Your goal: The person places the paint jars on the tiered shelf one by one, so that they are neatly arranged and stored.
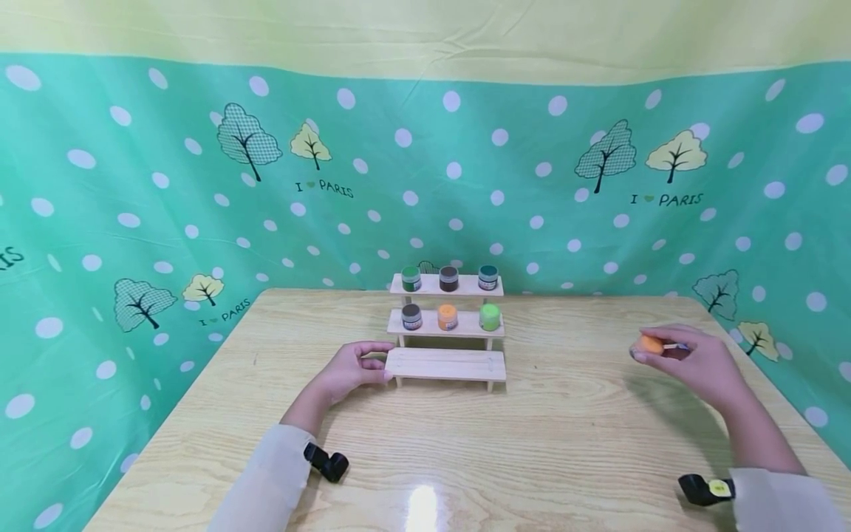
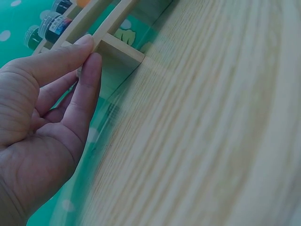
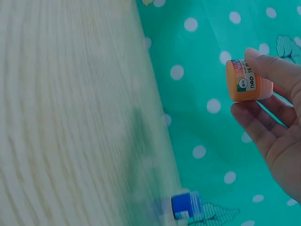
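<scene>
My left hand (image 1: pixel 351 366) pinches the left end of a three-step wooden display stand (image 1: pixel 444 363) at its lowest step. In the left wrist view, the thumb and finger meet at that step's wooden corner (image 2: pixel 121 49). Off to the right, my right hand (image 1: pixel 698 362) holds a small orange paint jar (image 3: pixel 244 81) between thumb and fingers, above the table. Its label faces the right wrist camera. On the stand's middle step sit a dark jar (image 1: pixel 411 317), an orange jar (image 1: pixel 448 317) and a light green jar (image 1: pixel 490 317). The lowest step bears no jar.
The top step carries a green jar (image 1: pixel 411 279), a dark brown jar (image 1: pixel 448 278) and a teal jar (image 1: pixel 488 278). A blue jar (image 3: pixel 185 205) stands on the table (image 1: pixel 532 458) near its right edge. Behind hangs a green dotted curtain (image 1: pixel 465 199).
</scene>
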`<state>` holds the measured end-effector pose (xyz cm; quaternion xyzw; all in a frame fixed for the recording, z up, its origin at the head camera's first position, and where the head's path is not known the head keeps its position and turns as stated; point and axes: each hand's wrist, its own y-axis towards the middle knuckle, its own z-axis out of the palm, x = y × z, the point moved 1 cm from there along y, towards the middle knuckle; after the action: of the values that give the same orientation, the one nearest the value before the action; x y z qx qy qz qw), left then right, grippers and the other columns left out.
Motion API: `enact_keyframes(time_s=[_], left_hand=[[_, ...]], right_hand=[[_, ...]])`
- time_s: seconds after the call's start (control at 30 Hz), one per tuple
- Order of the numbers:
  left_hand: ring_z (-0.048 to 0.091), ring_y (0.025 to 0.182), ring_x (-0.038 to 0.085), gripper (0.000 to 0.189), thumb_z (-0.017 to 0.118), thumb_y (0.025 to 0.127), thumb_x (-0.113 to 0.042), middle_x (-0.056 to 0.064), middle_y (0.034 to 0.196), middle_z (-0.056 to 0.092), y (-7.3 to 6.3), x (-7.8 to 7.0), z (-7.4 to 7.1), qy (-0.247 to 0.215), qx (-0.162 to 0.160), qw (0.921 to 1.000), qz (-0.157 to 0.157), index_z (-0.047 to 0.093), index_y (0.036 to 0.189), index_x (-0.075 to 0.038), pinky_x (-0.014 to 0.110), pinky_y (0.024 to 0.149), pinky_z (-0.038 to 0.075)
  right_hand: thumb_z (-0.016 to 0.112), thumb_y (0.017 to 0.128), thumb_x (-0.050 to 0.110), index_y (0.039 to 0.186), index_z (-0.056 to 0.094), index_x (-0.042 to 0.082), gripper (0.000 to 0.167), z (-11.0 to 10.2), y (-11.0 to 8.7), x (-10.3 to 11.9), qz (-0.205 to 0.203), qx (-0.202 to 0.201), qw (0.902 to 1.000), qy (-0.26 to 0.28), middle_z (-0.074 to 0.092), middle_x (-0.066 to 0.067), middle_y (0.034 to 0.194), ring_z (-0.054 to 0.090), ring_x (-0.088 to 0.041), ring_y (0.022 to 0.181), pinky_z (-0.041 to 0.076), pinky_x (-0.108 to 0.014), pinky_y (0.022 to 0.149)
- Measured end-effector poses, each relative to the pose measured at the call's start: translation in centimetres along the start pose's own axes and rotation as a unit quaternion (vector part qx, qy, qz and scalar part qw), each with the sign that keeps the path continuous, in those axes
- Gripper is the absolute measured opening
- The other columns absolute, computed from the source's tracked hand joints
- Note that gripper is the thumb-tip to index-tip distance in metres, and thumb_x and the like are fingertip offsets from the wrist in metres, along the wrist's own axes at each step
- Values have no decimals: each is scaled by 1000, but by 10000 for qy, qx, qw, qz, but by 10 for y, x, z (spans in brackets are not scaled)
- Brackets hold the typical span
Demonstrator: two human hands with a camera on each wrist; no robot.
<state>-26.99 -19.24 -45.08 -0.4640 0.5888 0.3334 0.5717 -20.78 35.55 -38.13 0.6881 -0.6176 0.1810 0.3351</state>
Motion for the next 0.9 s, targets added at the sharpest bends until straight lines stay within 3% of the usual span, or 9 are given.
enact_keyframes(time_s=[0.43, 0.9], left_hand=[[66, 86, 19, 63, 80, 79, -1, 13, 101, 67, 0, 0, 0, 3, -20, 10000, -6, 53, 136, 1, 31, 76, 58], [66, 87, 18, 63, 79, 78, 4, 13, 101, 67, 1, -2, 1, -152, -63, 9999, 40, 53, 135, 3, 30, 76, 58]], right_hand=[[79, 84, 29, 124, 65, 0, 51, 25, 1, 23, -583, 46, 9981, 208, 59, -20, 122, 51, 15, 89, 51, -10, 72], [81, 82, 17, 116, 70, 4, 38, 46, 2, 55, -1398, 165, 9887, 522, 64, -11, 114, 56, 7, 94, 53, -14, 77]])
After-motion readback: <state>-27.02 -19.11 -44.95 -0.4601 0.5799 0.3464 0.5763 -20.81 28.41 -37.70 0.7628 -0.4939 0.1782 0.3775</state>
